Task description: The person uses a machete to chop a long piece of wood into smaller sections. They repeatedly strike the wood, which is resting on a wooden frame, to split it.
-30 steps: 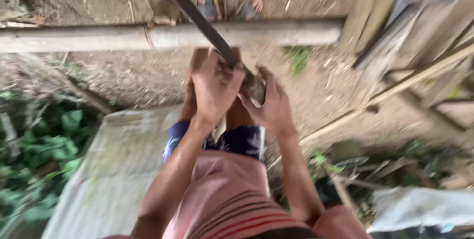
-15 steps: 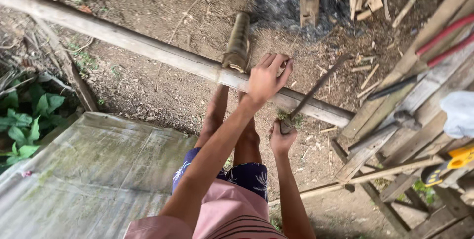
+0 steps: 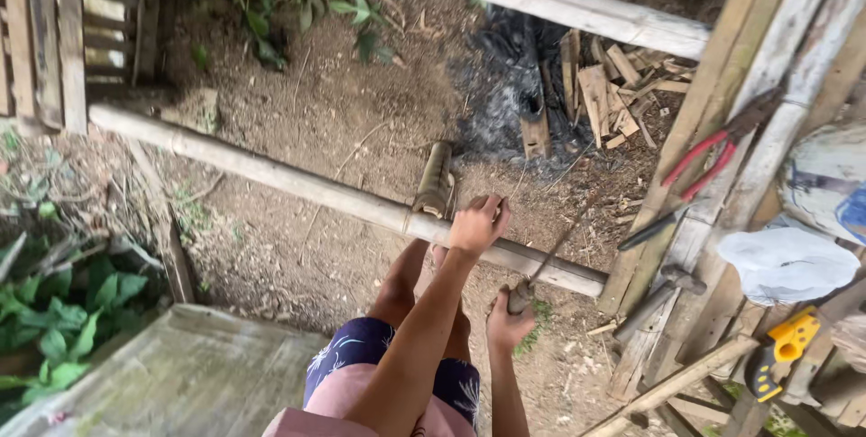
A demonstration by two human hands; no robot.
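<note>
Ground: bare brown dirt (image 3: 298, 130) with scattered wood chips, a black patch of ash (image 3: 514, 76) far of centre, and green leafy plants (image 3: 63, 311) at the near left.
Near surface: a weathered grey wooden platform (image 3: 180, 374) lies at the near left, below the person's legs.
Right side: pale slanted wooden slats (image 3: 722, 130) carry red-handled pliers (image 3: 704, 162); a yellow-handled tool (image 3: 780, 347) and a white cloth (image 3: 785, 261) lie near the right edge.
Pole: a long pale bamboo pole (image 3: 271, 180) runs from the far left toward the near right, across the middle of the scene; a short greenish bamboo piece (image 3: 435, 180) rests against its far side.
Left hand: the left hand (image 3: 478, 225) reaches forward on a straight arm and lies curled over the top of the bamboo pole, fingers wrapped on it.
Right hand: the right hand (image 3: 510, 320) sits nearer and lower, closed in a fist around the handle of a long dark blade (image 3: 555, 248).
Blade: it slants up and to the right from the fist, crossing over the bamboo pole just right of the left hand.
</note>
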